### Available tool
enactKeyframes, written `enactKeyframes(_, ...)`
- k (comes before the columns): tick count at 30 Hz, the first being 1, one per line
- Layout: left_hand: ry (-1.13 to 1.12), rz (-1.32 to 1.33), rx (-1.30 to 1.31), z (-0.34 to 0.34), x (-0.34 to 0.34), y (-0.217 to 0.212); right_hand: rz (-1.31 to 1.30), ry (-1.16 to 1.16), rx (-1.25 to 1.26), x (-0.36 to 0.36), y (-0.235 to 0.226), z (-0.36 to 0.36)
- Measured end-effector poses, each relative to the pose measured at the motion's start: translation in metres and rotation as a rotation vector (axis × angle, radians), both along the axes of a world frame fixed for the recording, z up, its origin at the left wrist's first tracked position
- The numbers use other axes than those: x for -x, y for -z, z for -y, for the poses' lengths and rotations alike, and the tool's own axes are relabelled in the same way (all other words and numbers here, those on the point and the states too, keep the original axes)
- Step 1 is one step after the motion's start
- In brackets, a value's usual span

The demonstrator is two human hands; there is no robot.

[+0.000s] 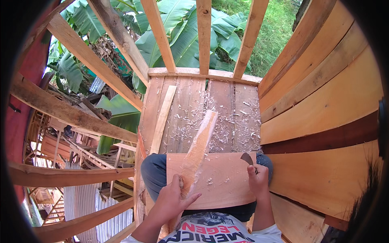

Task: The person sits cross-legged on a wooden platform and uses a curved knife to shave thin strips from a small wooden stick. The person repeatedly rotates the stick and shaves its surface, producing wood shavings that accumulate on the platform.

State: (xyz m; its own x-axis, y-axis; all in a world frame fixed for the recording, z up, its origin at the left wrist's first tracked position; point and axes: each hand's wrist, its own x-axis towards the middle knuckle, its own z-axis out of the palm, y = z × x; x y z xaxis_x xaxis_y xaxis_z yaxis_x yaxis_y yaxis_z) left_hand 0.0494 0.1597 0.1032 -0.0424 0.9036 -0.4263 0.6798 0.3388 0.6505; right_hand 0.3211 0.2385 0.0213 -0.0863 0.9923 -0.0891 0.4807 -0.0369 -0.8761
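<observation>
My left hand (173,199) grips the lower part of a long, rough-hewn piece of wood (197,150). Pale cut marks run along the wood's edges, and it slants away from me over my lap, its far end above the floor. Under it a flat wooden board (229,178) lies across my thighs, with a few shavings on top. Over the board's right edge, my right hand (259,177) is closed round a knife, whose short, wide, dark blade (246,158) points up and left, apart from the wood. The knife's handle is mostly hidden in my fist.
Curled shavings (245,117) litter the plank floor (184,121). A narrow wooden strip (163,117) lies at the left of the floor. Slatted railings (203,36) stand ahead and to the left, and a plank wall (324,109) rises close on my right. Banana leaves (178,44) hang beyond the railing.
</observation>
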Motion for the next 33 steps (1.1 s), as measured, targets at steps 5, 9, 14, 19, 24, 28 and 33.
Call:
enactKeyframes(5,-0.040,-0.018,-0.145,-0.001,-0.006,0.004,-0.003,-0.048,-0.042,-0.003,-0.007,-0.006)
enactKeyframes(9,-0.044,0.029,-0.185,0.000,-0.007,0.007,0.104,-0.154,-0.108,0.004,-0.014,-0.012)
enactKeyframes(14,-0.048,0.094,-0.162,0.003,-0.006,0.001,0.328,-0.211,-0.255,0.029,-0.031,-0.017)
enactKeyframes(19,-0.039,0.061,-0.137,0.012,-0.005,-0.008,0.437,-0.235,-0.390,0.032,-0.039,-0.031)
enactKeyframes(24,-0.090,0.094,-0.156,0.021,-0.007,-0.002,0.501,-0.204,-0.444,0.038,-0.031,-0.045)
enactKeyframes(28,0.055,0.132,-0.057,0.040,-0.009,0.002,0.383,0.359,-0.154,-0.018,-0.020,-0.104)
enactKeyframes(33,-0.252,0.079,-0.120,0.042,0.016,0.016,0.234,0.129,-0.226,-0.027,-0.019,-0.085)
